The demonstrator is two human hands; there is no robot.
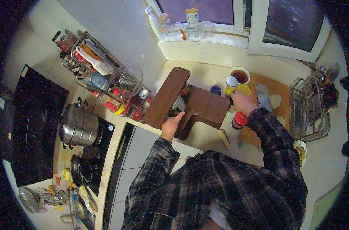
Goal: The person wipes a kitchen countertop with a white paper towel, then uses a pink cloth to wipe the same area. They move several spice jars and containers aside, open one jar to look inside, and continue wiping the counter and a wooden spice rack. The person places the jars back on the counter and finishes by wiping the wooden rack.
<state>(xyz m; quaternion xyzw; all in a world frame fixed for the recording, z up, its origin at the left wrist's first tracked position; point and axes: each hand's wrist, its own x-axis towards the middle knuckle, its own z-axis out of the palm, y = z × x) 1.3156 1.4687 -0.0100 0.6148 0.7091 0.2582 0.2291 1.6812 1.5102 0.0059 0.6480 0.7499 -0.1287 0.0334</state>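
Observation:
My left hand (171,125) is at the near side of a dark brown wooden rack (206,103), by a dark-based jar (177,106) standing between its boards; whether the fingers hold the jar or the board cannot be made out. My right hand (242,102) reaches to the rack's right, its fingers around something dark, partly hidden, just below a silver-lidded jar (231,83). A red-lidded jar (240,119) stands under my right wrist. A dark blue lid or jar (215,90) and a yellow lid (244,89) are close by.
A bowl of dark liquid (240,75) stands behind, beside a wooden cutting board (277,86) with a cleaver (262,95). A brush (223,138) lies near the counter's front edge. Left are a wire shelf (105,77) and a steel pot (78,125); right, a metal rack (309,115).

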